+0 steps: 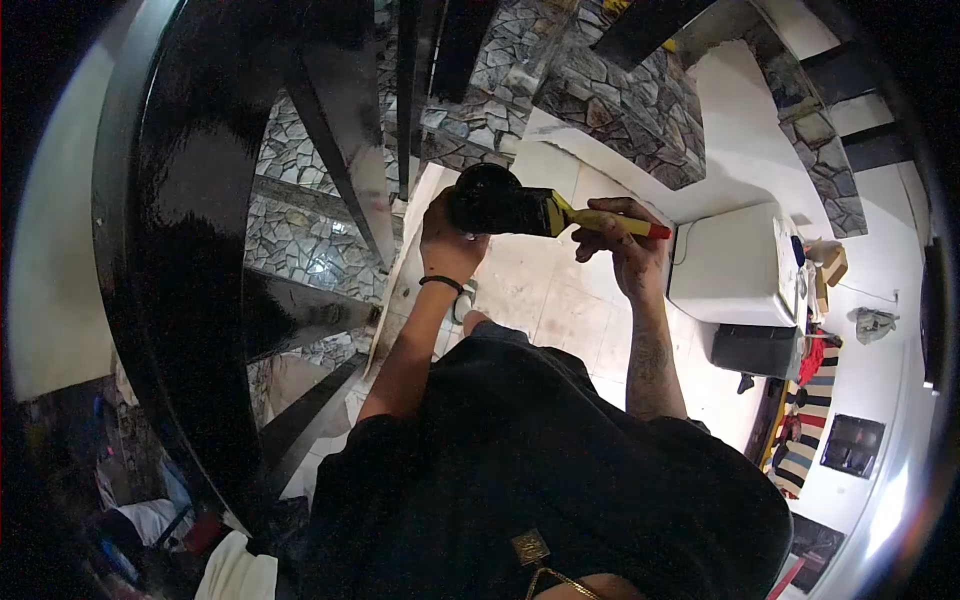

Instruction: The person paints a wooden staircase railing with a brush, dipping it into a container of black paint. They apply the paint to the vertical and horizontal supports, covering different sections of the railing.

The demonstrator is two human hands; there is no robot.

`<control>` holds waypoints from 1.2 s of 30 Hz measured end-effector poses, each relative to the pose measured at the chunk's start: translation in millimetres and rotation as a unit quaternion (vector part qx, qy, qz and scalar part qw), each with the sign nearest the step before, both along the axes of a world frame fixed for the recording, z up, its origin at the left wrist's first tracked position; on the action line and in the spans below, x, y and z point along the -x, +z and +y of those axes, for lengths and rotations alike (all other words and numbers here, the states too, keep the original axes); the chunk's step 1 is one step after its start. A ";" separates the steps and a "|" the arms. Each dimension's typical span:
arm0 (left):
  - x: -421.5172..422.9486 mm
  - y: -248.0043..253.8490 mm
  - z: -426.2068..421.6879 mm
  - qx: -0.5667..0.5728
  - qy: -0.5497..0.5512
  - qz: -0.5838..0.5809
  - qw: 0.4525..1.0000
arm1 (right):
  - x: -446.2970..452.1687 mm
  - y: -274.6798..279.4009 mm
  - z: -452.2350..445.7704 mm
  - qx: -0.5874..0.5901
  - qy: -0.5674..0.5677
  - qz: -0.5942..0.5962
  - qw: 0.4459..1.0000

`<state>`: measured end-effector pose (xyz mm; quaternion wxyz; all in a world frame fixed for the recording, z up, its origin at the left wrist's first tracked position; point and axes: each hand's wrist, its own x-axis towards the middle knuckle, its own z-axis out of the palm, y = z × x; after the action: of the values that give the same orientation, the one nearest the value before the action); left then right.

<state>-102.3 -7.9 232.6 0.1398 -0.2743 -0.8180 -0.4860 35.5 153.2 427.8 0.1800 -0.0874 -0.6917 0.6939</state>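
Note:
My left hand (452, 240) is wrapped round a dark, round container (482, 190) whose surface looks black and glossy. From the other side, my right hand (622, 240) grips a paintbrush (592, 220) by its yellow handle, which ends in a red tip. The wide, black brush head overlaps the container's rim; whether the bristles are inside it cannot be made out. To the left of my hands rises a large curved beam (190, 250), glossy black, with dark slats branching from it.
Stone-patterned wall sections (630, 110) stand ahead, behind dark beams. A white appliance (735, 262) is at the right, with a black box (757, 350) beside it. Light floor tiles (565, 310) lie below my hands. Cloths (237, 570) hang at the lower left.

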 end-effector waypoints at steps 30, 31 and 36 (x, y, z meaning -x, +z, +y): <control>-75.4 -70.4 -63.7 0.003 0.008 -0.254 0.967 | 252.1 -123.8 44.0 -0.491 -0.017 0.070 0.868; -82.8 -77.9 -70.8 -0.007 0.024 -0.255 0.967 | 265.8 -139.4 47.9 -0.507 -0.007 0.049 0.860; -100.6 -73.8 -96.7 -0.073 0.028 -0.298 0.951 | 296.5 -132.2 48.6 -0.498 0.009 0.041 0.866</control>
<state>-1.7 -104.6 158.9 -0.0766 -0.0828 -0.7919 -0.6001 -260.9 201.8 295.6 0.2216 0.0483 -0.9381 0.2617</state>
